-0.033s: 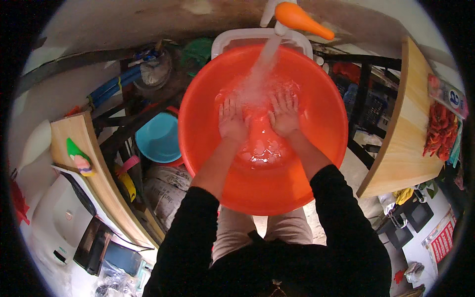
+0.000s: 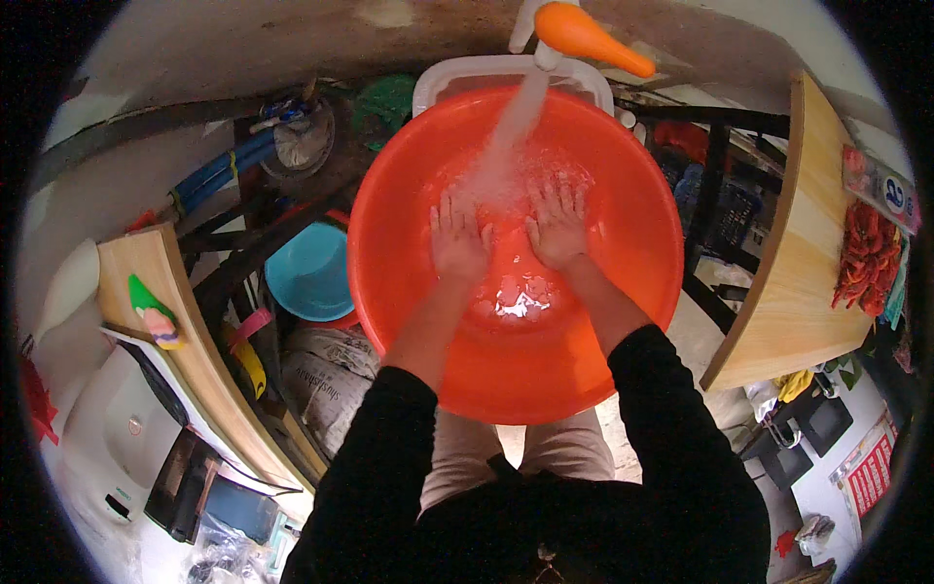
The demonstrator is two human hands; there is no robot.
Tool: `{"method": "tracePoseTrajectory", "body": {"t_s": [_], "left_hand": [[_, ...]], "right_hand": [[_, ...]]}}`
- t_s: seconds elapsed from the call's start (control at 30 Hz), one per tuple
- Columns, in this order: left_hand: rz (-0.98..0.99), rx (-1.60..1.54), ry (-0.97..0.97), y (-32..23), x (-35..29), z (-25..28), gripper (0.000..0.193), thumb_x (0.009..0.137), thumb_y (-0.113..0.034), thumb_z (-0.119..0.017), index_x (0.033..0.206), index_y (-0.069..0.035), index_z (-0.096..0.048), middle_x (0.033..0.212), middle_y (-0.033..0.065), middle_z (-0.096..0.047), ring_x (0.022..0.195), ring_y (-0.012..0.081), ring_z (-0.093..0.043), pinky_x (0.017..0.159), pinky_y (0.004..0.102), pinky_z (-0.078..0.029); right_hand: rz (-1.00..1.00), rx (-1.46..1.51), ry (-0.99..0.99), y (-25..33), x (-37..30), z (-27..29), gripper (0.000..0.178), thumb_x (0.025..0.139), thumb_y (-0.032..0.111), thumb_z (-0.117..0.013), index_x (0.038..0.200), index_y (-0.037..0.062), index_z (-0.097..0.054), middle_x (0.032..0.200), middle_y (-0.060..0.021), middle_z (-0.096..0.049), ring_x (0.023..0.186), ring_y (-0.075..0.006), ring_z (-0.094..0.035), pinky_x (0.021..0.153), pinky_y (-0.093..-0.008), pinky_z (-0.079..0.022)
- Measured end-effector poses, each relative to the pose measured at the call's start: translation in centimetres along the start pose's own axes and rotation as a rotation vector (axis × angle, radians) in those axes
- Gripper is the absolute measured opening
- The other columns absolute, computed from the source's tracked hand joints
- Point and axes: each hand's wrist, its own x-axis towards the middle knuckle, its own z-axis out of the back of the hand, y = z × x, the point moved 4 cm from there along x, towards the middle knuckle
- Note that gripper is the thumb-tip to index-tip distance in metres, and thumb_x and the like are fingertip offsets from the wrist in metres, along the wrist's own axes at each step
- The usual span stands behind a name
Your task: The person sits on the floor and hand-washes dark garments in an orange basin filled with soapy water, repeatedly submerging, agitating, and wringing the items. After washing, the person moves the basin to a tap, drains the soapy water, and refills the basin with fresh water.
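A large orange-red plastic basin [image 2: 516,384] takes up the middle of the view. Inside it, my left hand [image 2: 459,243] lies palm down with the fingers stretched forward, holding nothing. Beside it on the right, my right hand [image 2: 558,231] is also flat, fingers slightly spread and free of any object. From a tap with an orange handle [image 2: 595,39], a stream of water [image 2: 518,122] runs into the basin and splashes near my fingertips. Shallow water glints on the basin floor between my wrists.
Behind the basin is a white plastic tub [image 2: 467,73]. A light blue bucket [image 2: 309,273] stands low on the left, near a printed sack [image 2: 316,389]. Wooden boards flank both sides, the right board [image 2: 769,263] close to dried red chillies [image 2: 864,258]. Dark metal bars run beneath.
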Motion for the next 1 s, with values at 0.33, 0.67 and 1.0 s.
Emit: {"method": "tracePoseTrajectory", "body": {"t_s": [0.33,0.67,1.0], "left_hand": [[-0.01,-0.223,0.569,3.0,2.3,-1.1,0.054,0.099,-0.038,-0.044,0.143,-0.008,-0.049,0.156,0.0083,-0.036,0.149,0.0335,-0.018,0.122,0.0534,-0.01],[-0.284,0.003,0.173,-1.9,-1.4,-2.2,0.061,0.097,-0.034,-0.045,0.153,-0.013,-0.033,0.159,0.0098,-0.03,0.146,0.0318,-0.026,0.12,0.0535,-0.017],[-0.095,0.157,-0.058,-3.8,-1.1,-1.4,0.051,0.097,-0.033,-0.047,0.144,-0.012,-0.048,0.149,0.0102,-0.044,0.137,0.0312,-0.038,0.117,0.0524,-0.022]], "right_hand": [[0.018,0.061,-0.069,0.0,0.1,0.0,0.059,0.099,0.038,-0.044,0.153,0.0165,-0.034,0.162,-0.0097,-0.023,0.151,-0.0345,-0.011,0.121,-0.0558,-0.006],[0.014,-0.003,0.064,0.1,0.3,0.6,0.061,0.1,0.039,-0.043,0.155,0.0157,-0.03,0.164,-0.0086,-0.017,0.152,-0.0327,-0.008,0.122,-0.0546,-0.003],[0.061,-0.035,-0.066,0.4,0.2,1.1,0.062,0.099,0.039,-0.043,0.153,0.0129,-0.032,0.163,-0.0087,-0.02,0.151,-0.0356,-0.011,0.122,-0.0551,-0.005]]}}
